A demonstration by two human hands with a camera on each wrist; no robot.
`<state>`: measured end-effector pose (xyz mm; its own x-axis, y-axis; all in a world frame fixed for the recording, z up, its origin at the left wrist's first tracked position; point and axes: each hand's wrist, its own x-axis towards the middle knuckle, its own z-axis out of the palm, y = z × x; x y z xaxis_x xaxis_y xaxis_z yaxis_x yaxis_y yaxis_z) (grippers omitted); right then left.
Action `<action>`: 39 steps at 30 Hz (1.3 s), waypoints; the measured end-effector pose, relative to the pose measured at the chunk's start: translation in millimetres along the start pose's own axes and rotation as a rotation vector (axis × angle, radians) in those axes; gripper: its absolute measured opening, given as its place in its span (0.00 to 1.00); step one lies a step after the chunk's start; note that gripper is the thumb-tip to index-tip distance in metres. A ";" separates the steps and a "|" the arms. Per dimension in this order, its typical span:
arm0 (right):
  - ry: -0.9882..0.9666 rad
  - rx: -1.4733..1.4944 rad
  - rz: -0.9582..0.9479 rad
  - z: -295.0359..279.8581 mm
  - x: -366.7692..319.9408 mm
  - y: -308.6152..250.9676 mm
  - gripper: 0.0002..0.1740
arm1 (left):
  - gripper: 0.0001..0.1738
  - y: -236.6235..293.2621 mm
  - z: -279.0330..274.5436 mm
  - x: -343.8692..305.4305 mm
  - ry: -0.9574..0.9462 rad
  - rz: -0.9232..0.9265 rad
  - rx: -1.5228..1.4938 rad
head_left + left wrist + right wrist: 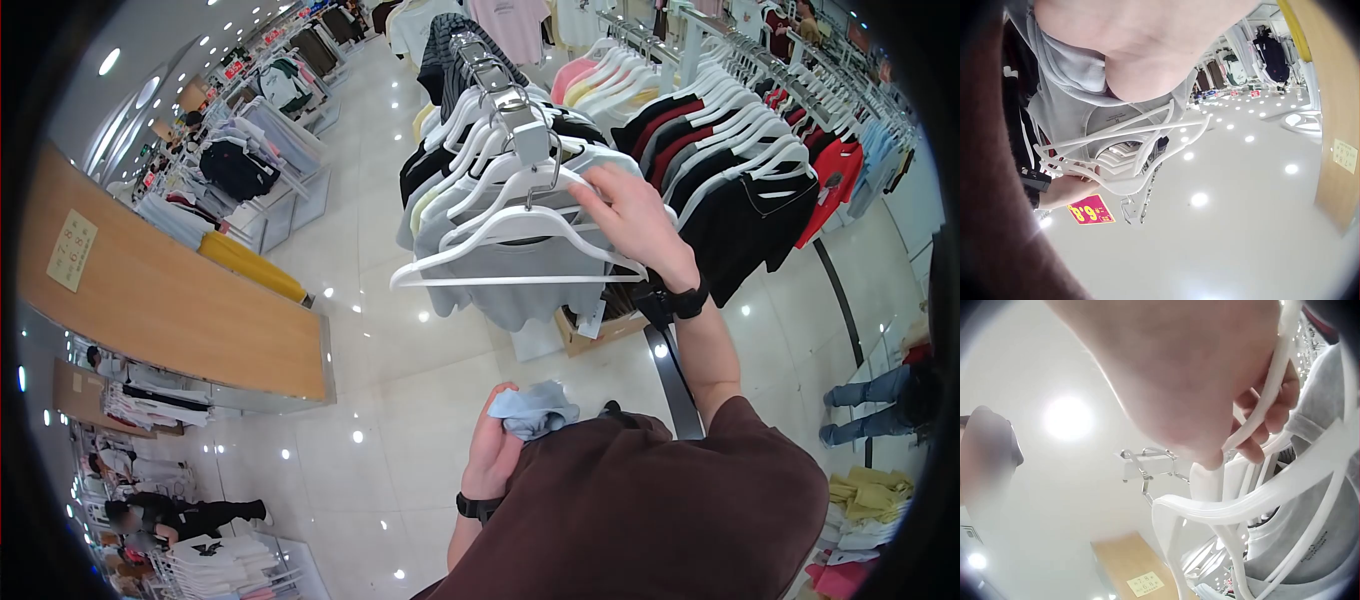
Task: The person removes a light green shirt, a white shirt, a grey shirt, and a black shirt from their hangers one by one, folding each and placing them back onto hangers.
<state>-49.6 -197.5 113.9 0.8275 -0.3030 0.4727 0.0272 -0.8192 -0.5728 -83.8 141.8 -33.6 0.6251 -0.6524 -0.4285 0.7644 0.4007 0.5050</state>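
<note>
In the head view my right hand [632, 222] is up at the rack, gripping the shoulder of a white hanger. The right wrist view shows the thumb and curled fingers around that hanger's white arm [1267, 403]. In front, a bare white hanger [520, 284] hangs from the rail by its metal hook. A grey shirt [505, 302] hangs just behind it. Low by my body, my left hand [490, 452] holds a bunched light blue-grey garment [537, 410]. In the left wrist view that garment [1079, 65] lies against the palm; the fingertips are hidden.
The rail's metal end [530, 140] juts toward me. A rack of dark shirts [745, 225] stands at the right. Below the shirts sits a cardboard box [598, 335]. A wooden panel [180, 290] with a paper sign is at the left. Folded clothes [868, 497] lie at lower right.
</note>
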 end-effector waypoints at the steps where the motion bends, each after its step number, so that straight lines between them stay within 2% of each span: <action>1: 0.055 -0.001 0.001 -0.5 1.7 0.1 0.19 | 0.09 0.2 0.4 0.1 -0.003 0.001 0.002; 5: 0.209 -0.076 -0.031 -6.1 4.1 -1.1 0.19 | 0.09 2.4 -2.7 2.8 0.002 0.021 -0.010; 13: 0.246 0.059 0.056 -24.1 5.4 -0.1 0.19 | 0.09 4.5 -7.4 9.0 0.023 0.042 0.027; 17: 0.426 0.035 0.086 -33.7 -12.5 22.6 0.18 | 0.09 6.9 -9.9 10.3 -0.010 0.040 0.002; 24: 0.631 0.092 0.425 -44.8 -102.1 75.5 0.14 | 0.13 5.8 -14.4 15.8 0.049 0.055 -0.043; 27: 0.694 0.562 0.500 -45.7 -139.0 101.4 0.13 | 0.16 7.1 -5.6 21.7 0.070 0.027 0.008; 28: 0.656 0.589 0.595 -52.1 -150.1 103.4 0.12 | 0.16 6.2 -5.3 24.7 0.067 0.013 0.010; 29: 0.666 0.579 0.605 -53.8 -156.7 107.4 0.12 | 0.16 5.1 -5.9 28.5 0.039 -0.007 0.018; 31: 0.598 1.057 0.474 -54.7 -171.6 113.4 0.09 | 0.17 2.8 -2.4 34.3 0.007 -0.046 0.036; 33: 0.632 1.159 0.515 -61.2 -171.8 90.5 0.13 | 0.17 2.5 6.5 39.2 -0.007 -0.050 0.028; 35: 0.581 1.549 0.412 -66.1 -175.8 81.6 0.22 | 0.17 3.0 21.2 38.7 0.004 -0.033 0.048; 36: 0.604 1.641 0.412 -67.4 -174.9 77.8 0.29 | 0.18 4.1 29.8 37.2 0.017 0.002 0.060; 37: 0.615 1.640 0.422 -67.8 -174.8 74.1 0.29 | 0.18 5.1 35.8 36.0 0.022 -0.009 0.066; 39: 0.499 1.799 0.245 -67.6 -175.2 67.3 0.31 | 0.16 5.8 43.7 34.6 0.034 0.031 0.000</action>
<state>-230.6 -232.5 37.8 0.6952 -0.6848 0.2183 0.7007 0.5781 -0.4181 -64.7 93.4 -12.8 0.6535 -0.6176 -0.4375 0.7445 0.4206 0.5184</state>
